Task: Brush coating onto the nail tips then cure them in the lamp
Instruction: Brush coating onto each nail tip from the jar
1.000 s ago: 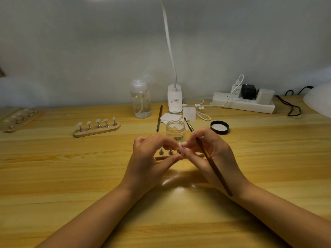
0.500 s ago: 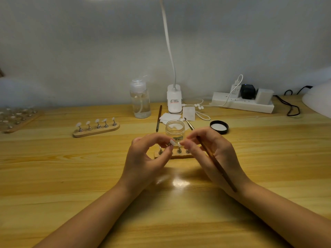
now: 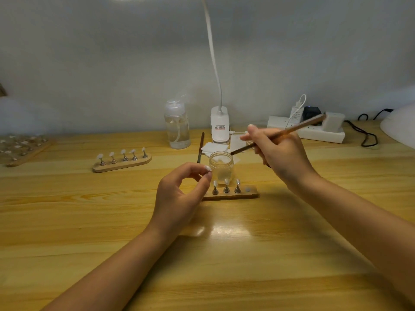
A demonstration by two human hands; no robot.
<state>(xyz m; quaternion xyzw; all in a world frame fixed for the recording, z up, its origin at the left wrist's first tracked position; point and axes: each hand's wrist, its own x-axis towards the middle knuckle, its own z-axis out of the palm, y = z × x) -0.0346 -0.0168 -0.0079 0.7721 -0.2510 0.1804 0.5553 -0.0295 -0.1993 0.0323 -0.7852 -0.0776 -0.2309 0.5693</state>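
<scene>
My left hand pinches a small white nail tip between thumb and forefinger, just left of the open glass jar. My right hand grips a brown brush, its tip at the jar's rim. In front of the jar lies a wooden holder with three nail tips on metal stands; its right-end spot is bare, its left end is behind my fingers. The white curing lamp shows at the right edge.
A second wooden holder with several nail tips lies at the left, another at the far left. A pump bottle, desk lamp base, another brush, white pads and a power strip stand behind.
My hands have parted. The right hand has swung the brush up and round, its tip now at the jar. The left hand has drawn left, still pinching the nail tip.
</scene>
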